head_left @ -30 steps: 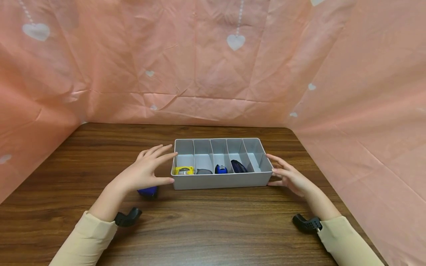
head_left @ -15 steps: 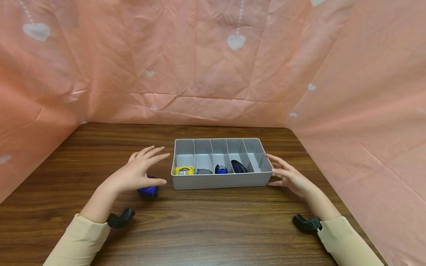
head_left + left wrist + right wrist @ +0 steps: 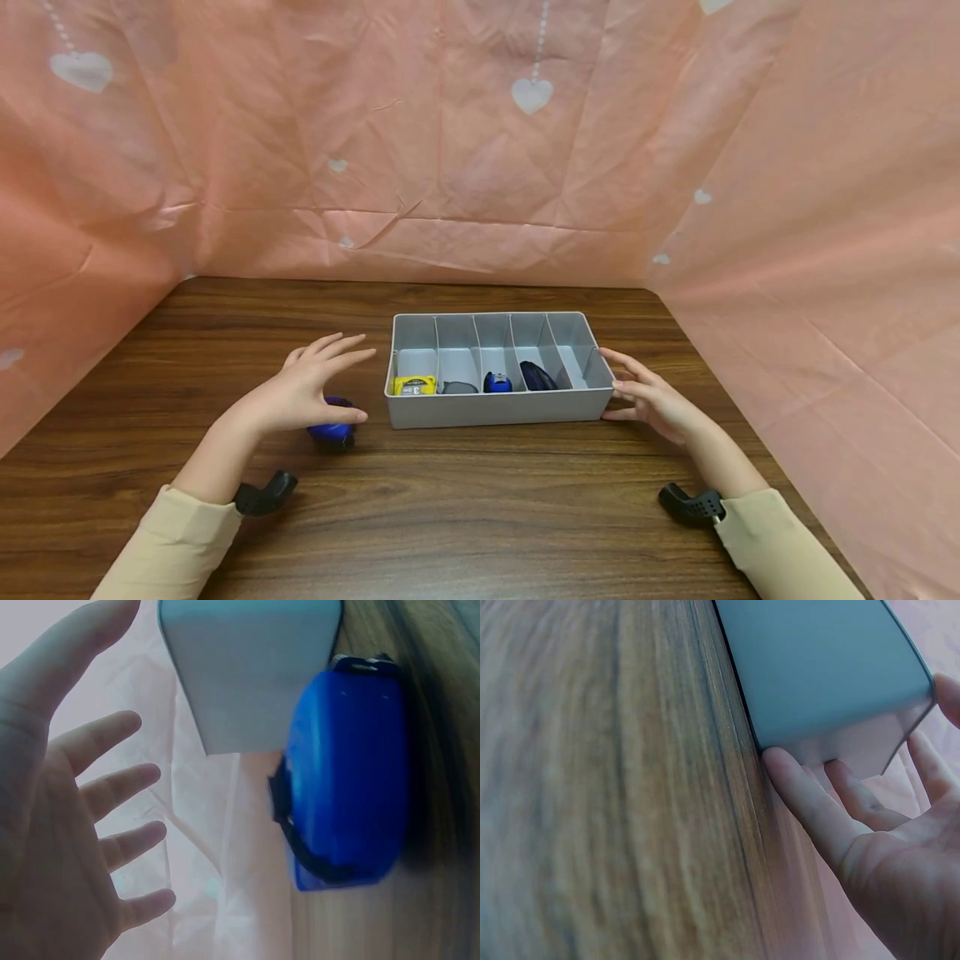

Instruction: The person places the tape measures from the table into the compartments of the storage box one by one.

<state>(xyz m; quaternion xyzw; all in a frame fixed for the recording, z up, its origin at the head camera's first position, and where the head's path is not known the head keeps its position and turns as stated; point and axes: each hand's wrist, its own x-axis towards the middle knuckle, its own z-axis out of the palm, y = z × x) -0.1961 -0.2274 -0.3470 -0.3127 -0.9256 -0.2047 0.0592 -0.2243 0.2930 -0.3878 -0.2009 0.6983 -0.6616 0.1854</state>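
A grey divided box (image 3: pixel 495 410) stands mid-table. My right hand (image 3: pixel 654 404) touches its right end, fingertips along the end wall and lower corner, as the right wrist view also shows. Left of the box my left hand (image 3: pixel 296 398) is held in the air, fingers spread, holding nothing. Beneath and just beyond its thumb lies a blue tape measure (image 3: pixel 330 435) on the table, partly hidden by the hand. The left wrist view shows this blue tape measure (image 3: pixel 367 780) close up, with a black strap and a metal end hook.
In the box's compartments, left to right, sit a yellow tape measure (image 3: pixel 415 385), a grey rounded item (image 3: pixel 459 387), a small blue tape measure (image 3: pixel 498 382) and a dark rounded item (image 3: pixel 537 377). Pink cloth (image 3: pixel 450 167) hangs behind and beside the wooden table (image 3: pixel 480 508).
My left hand has left the box's left end and moved left, uncovering more of the blue tape measure on the table. My right hand has stayed at the box's right end.
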